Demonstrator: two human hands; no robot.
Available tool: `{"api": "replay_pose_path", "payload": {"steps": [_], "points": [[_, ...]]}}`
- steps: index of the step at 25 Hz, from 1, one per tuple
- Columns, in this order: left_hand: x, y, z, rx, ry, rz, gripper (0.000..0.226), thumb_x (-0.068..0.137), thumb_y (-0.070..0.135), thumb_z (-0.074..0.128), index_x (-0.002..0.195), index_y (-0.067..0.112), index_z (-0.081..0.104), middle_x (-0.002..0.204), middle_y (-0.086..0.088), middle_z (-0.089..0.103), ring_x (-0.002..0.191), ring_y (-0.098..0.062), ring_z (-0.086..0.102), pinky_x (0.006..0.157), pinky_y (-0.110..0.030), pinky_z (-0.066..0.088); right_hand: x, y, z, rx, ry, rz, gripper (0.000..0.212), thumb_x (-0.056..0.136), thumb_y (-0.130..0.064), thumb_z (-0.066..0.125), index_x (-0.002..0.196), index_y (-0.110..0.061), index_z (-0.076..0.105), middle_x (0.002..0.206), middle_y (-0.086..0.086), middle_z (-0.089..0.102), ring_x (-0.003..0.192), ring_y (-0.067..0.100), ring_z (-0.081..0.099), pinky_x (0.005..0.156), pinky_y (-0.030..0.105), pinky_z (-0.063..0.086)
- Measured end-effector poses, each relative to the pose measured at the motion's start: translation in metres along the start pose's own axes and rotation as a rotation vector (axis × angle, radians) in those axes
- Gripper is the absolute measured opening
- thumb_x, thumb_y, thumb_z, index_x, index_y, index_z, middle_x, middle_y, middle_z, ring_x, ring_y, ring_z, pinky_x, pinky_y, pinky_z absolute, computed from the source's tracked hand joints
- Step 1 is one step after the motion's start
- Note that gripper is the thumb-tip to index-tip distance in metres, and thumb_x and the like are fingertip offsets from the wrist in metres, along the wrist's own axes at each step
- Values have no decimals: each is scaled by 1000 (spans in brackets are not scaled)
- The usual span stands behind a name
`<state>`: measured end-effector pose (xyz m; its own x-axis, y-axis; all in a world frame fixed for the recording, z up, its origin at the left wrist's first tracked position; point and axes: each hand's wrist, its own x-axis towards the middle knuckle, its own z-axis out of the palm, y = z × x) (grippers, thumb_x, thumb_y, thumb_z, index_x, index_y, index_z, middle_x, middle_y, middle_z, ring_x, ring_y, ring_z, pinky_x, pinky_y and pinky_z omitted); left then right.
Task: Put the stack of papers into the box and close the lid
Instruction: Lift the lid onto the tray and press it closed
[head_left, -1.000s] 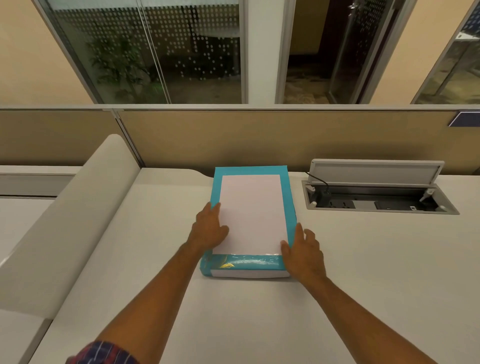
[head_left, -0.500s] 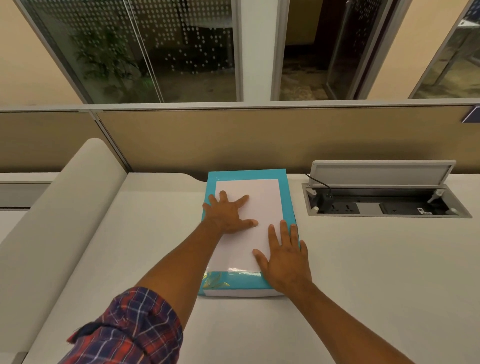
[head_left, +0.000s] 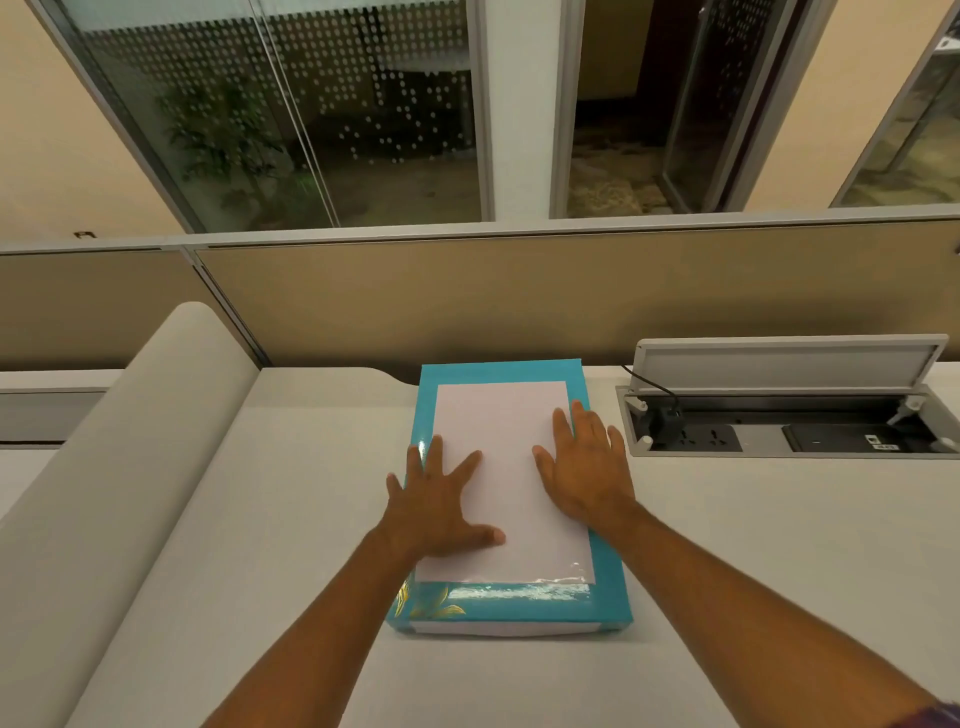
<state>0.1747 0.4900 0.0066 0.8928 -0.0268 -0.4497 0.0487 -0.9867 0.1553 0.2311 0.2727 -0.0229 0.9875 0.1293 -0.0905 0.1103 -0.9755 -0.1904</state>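
Note:
A flat teal box (head_left: 608, 587) with a gold leaf print lies on the white desk, its long side running away from me. A white sheet (head_left: 506, 447) covers most of its top, framed by the teal rim. My left hand (head_left: 436, 501) rests flat with spread fingers on the sheet's near-left part, partly over the box's left rim. My right hand (head_left: 584, 467) lies flat on the sheet's right side, its fingers pointing away from me and reaching onto the right rim. Neither hand grips anything.
An open desk power hatch (head_left: 789, 431) with sockets and a plugged black cable sits right of the box, its lid raised. A beige partition (head_left: 519, 301) closes the desk's far edge. A rounded white divider (head_left: 124, 441) slopes along the left.
My left hand slid back from the sheet's far part to its near-left side. My right hand moved forward from the near-right corner to the middle right.

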Motion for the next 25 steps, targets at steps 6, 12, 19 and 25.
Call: {"api": "replay_pose_path", "payload": {"steps": [6,12,19,25], "points": [[-25,-16,6,-50,-48,58,139,60,82,79,166,42,0,176,2,-24,161,-32,-25,125,-58,32,63,3,6,5,-91,-31,79,101,-64,20,164,-18,10,174,10,1,161,32,-1,130,50,8],[-20,-15,7,-39,-49,73,137,61,79,82,165,41,1,176,-1,-24,161,-35,-25,126,-60,30,62,3,17,24,-76,-18,82,99,-67,20,164,-19,6,174,9,-4,161,32,-5,130,51,6],[-23,-13,4,43,-54,56,138,61,83,78,166,39,-1,177,-4,-20,162,-39,-19,125,-62,29,29,16,1,-88,-166,-93,85,98,-69,16,164,-19,-4,174,5,-9,161,28,-7,128,53,-2],[-39,5,-5,104,-81,17,137,66,75,81,167,28,2,178,-13,-9,164,-39,-3,131,-56,23,-60,38,-10,-76,-152,-182,85,99,-66,23,164,-15,3,175,5,1,161,25,2,129,48,3]]}}
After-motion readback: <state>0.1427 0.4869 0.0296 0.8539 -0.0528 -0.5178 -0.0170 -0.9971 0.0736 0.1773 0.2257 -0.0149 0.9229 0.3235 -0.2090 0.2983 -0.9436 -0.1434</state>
